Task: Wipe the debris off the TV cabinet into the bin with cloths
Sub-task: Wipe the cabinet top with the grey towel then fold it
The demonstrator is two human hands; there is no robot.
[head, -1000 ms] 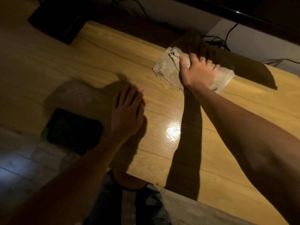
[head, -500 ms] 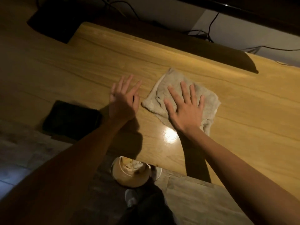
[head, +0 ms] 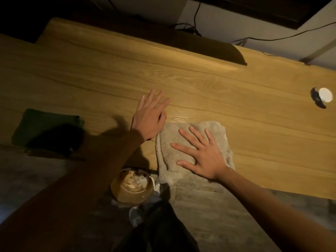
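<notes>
A beige cloth (head: 174, 148) lies at the front edge of the wooden TV cabinet (head: 218, 91), its near end hanging slightly over the edge. My right hand (head: 201, 155) presses flat on it with fingers spread. My left hand (head: 150, 117) rests open on the cabinet top just left of the cloth, fingers straight. On the floor below the edge, left of the cloth, stands a round bin (head: 131, 188) with scraps inside. A dark green cloth (head: 47, 128) lies folded at the cabinet's left front.
A small white round object (head: 324, 95) sits on the cabinet at the far right. Cables (head: 196, 19) hang behind the cabinet under a dark screen edge (head: 272, 10). My legs and a shoe (head: 136, 217) are on the tiled floor near the bin.
My right hand has dragged the beige cloth from the back of the cabinet to its front edge. My left hand stayed flat beside it.
</notes>
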